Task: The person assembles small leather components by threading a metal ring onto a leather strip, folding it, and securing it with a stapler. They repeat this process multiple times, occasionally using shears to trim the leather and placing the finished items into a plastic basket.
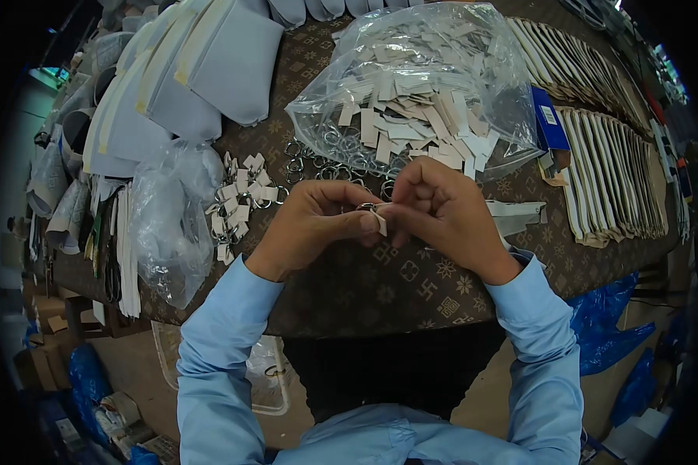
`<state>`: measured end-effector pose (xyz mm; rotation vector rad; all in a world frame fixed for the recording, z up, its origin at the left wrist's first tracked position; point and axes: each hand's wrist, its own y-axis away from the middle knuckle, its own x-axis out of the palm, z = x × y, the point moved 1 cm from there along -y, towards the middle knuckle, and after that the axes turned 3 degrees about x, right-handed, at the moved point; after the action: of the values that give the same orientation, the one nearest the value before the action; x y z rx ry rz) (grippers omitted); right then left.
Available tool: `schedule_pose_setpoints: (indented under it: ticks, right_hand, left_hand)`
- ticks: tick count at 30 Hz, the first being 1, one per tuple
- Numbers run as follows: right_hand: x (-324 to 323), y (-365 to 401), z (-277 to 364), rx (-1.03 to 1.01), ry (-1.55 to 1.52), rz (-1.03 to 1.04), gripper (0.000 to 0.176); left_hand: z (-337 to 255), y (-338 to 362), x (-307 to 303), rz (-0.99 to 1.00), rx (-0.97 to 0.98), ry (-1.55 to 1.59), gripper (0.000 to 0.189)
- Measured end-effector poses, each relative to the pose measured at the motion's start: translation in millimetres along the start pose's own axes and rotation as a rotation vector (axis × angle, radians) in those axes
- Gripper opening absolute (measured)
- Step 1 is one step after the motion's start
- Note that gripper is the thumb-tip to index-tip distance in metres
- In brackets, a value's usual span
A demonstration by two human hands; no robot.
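In the middle of the view, a metal ring [367, 207] with a small pale strip [381, 223] through or against it is pinched between both hands. My left hand [310, 221] closes thumb and forefinger on the ring and strip. From the other side, my right hand [446, 217] has its thumb and forefinger pressed together at the strip; its fingertips partly hide it. Loose metal rings [333, 167] lie just beyond the hands. A pile of rings with pale strips on them [240, 198] is left of my left hand.
A clear plastic bag [318, 105] spilling pale strips [434, 128] lies beyond the hands. Grey padded panels [233, 58] and a crumpled clear bag [171, 225] are at left. Stacked brown-edged pieces [613, 174] and a blue box [549, 120] sit at right on the patterned tablecloth [380, 294].
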<state>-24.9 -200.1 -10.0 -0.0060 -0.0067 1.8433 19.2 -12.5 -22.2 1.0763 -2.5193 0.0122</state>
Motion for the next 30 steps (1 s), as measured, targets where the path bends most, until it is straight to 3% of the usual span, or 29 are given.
schedule_pose_setpoints:
  ticks: [1, 3, 7, 13, 18, 30]
  right_hand:
    - [-0.9, -0.8, 1.2, 0.002, 0.003, 0.001, 0.014]
    - [-1.6, -3.0, 3.4, 0.114, -0.306, 0.062, 0.013]
    - [-2.8, -4.9, 4.2, 0.055, -0.307, 0.073, 0.020]
    - [-5.8, -3.7, 7.2, 0.136, -0.149, 0.074, 0.019]
    - [-4.2, -2.1, 4.9, 0.031, 0.122, 0.079, 0.015]
    - [-7.7, -1.7, 0.6, -0.060, 0.295, 0.035, 0.011]
  left_hand:
    - [-3.0, 0.9, 1.1, -0.004, 0.014, -0.024, 0.019]
    - [-4.4, 2.0, 0.6, -0.008, 0.025, -0.047, 0.019]
    - [-6.6, -0.4, -1.9, -0.062, 0.127, -0.042, 0.019]
    - [-5.3, 1.7, -4.4, -0.142, 0.201, -0.113, 0.017]
    - [-7.5, 4.9, 3.8, -0.179, 0.254, -0.282, 0.016]
    - [-4.0, 1.7, 4.7, -0.123, 0.302, -0.413, 0.014]
